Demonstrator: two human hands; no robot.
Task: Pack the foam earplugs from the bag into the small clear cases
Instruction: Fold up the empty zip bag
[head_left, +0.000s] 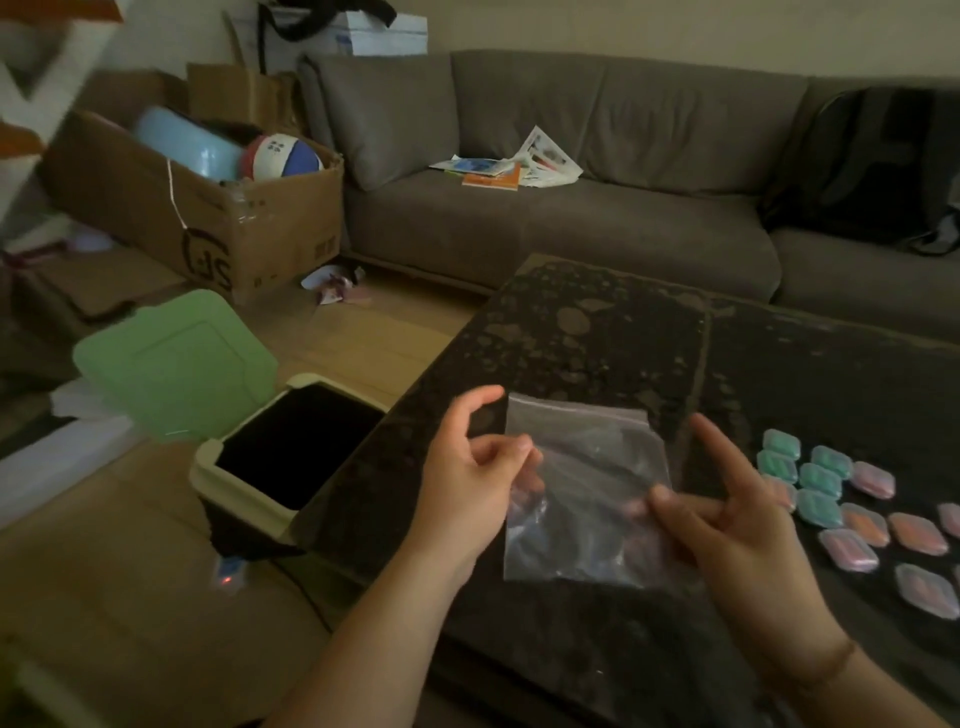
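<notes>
A clear zip bag (584, 493) hangs between my two hands above the dark table (597, 332); I see no earplugs inside it. My left hand (472, 483) pinches its left edge between thumb and fingers. My right hand (737, 525) pinches its right edge with the thumb while the index finger points up. To the right, several small clear cases lie shut in rows on the table, holding green earplugs (821, 475), pink ones (848, 550) and orange ones (917, 532).
An open bin (249, 467) with a raised green lid (176, 364) stands on the wooden floor left of the table. A cardboard box (208, 208) holds a ball. A grey sofa (571, 208) with papers and a black backpack (872, 161) is behind.
</notes>
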